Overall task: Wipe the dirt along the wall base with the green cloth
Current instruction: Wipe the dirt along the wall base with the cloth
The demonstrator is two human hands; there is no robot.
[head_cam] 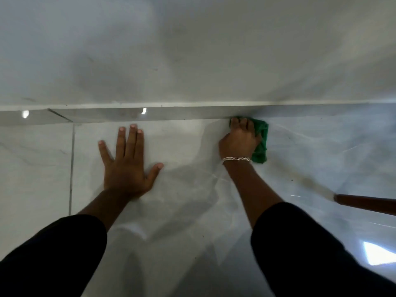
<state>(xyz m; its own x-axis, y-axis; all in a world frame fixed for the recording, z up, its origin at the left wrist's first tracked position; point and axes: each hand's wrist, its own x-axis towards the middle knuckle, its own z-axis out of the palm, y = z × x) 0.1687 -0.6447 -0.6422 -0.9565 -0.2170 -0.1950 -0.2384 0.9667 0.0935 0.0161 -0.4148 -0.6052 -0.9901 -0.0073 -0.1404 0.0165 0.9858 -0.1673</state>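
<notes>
Wiping stroke at the wall base, seen from above. Keep the crumpled green cloth pressed into the seam where the glossy grey skirting strip meets the pale marble-patterned tiled floor, and draw it along that line with steady downward pressure so its far edge stays touching the strip; judged from the frame, lifting the fingertips would let the cloth ride over the dirt. Your right hand is curled over the cloth, fingers bent and gripping it, fingertips at the strip's foot, with a silver chain bracelet on the wrist. Your left hand lies flat and fully spread on the floor to the left, holding nothing, just short of the strip; use it as a brace. A brown wooden leg enters at the right, well apart from the cloth.
</notes>
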